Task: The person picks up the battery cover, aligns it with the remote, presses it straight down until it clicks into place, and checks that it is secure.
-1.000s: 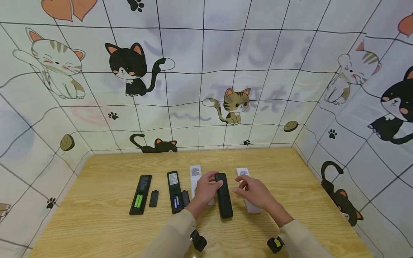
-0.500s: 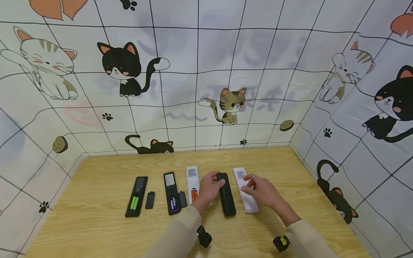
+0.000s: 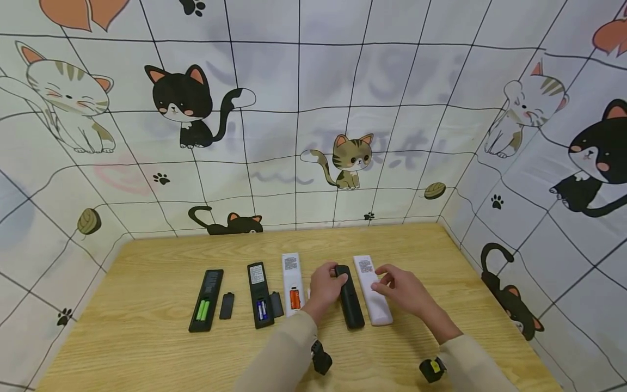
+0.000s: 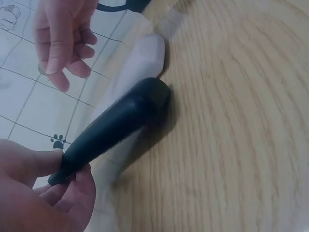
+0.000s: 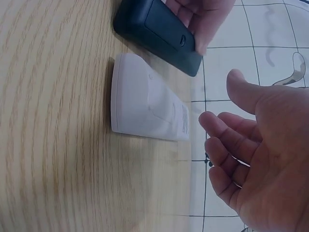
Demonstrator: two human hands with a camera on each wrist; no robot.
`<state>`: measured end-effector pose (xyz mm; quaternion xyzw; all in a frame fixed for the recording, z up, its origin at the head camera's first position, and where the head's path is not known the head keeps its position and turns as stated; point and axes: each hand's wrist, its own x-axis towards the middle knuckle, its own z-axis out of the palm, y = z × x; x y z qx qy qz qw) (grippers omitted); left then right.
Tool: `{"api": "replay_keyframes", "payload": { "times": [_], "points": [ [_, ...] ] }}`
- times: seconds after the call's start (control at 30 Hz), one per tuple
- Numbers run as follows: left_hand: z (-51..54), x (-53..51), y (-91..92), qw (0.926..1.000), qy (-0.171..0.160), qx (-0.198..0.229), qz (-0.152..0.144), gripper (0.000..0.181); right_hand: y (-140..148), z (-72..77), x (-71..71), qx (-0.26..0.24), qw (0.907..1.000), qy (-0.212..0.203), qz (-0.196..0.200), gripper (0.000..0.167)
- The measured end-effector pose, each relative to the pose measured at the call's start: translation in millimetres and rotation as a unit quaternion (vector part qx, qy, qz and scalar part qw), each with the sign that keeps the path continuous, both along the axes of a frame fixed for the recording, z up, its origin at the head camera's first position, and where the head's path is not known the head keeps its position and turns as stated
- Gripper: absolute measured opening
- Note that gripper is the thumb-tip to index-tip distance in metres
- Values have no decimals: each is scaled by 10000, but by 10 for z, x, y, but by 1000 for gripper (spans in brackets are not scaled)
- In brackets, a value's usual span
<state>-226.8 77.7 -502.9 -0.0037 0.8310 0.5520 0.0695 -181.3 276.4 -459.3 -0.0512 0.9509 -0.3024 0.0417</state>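
Observation:
My left hand (image 3: 325,288) pinches the far end of a black remote control (image 3: 350,302) between thumb and fingers. In the left wrist view this black remote (image 4: 116,121) slants, its thick near end by the wood. Its battery cover faces the right wrist camera and is in place. A white remote control (image 3: 373,294) lies on the table just to its right, back up. Over the right edge of that white remote hovers my right hand (image 3: 404,293), fingers loosely bent with nothing in them. A gap separates the right hand from the white remote (image 5: 145,101) in the right wrist view.
Left of my hands lie a white remote with an orange battery (image 3: 292,283) and a black remote with blue batteries (image 3: 260,296), its cover (image 3: 276,304) beside it. Farther left are a black remote with green batteries (image 3: 206,302) and a loose cover (image 3: 227,306).
My left hand has carried the black remote to the right, closer to the white one, uncovering the orange battery to the left. The right hand has shifted slightly right. The head view has turned a little.

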Motion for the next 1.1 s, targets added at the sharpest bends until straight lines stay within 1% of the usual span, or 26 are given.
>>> {"api": "replay_keyframes", "payload": {
  "times": [0.1,0.27,0.43,0.67,0.8,0.97,1.1],
  "points": [
    [-41,-13,21,9993,117,-343,-2,44,-1,-9,-4,-44,10000,3,16,41],
    [-73,-15,40,9959,335,-841,-29,44,-8,-24,-7,-45,10000,-13,39,39],
    [-88,6,57,9922,470,-1151,-106,41,-5,-32,7,-28,10000,-9,36,40],
    [-113,0,69,9863,648,-1518,-82,41,-14,-36,4,-30,10000,-36,18,40],
    [-87,-1,75,9848,679,-1595,-62,40,-17,-30,6,-21,10000,-14,47,40],
    [-36,12,89,9862,530,-1571,13,39,-23,-29,2,-6,10000,-57,26,39],
    [-13,12,105,9857,458,-1622,46,38,-26,-29,4,-24,10000,-94,-2,40]
  ]
}}
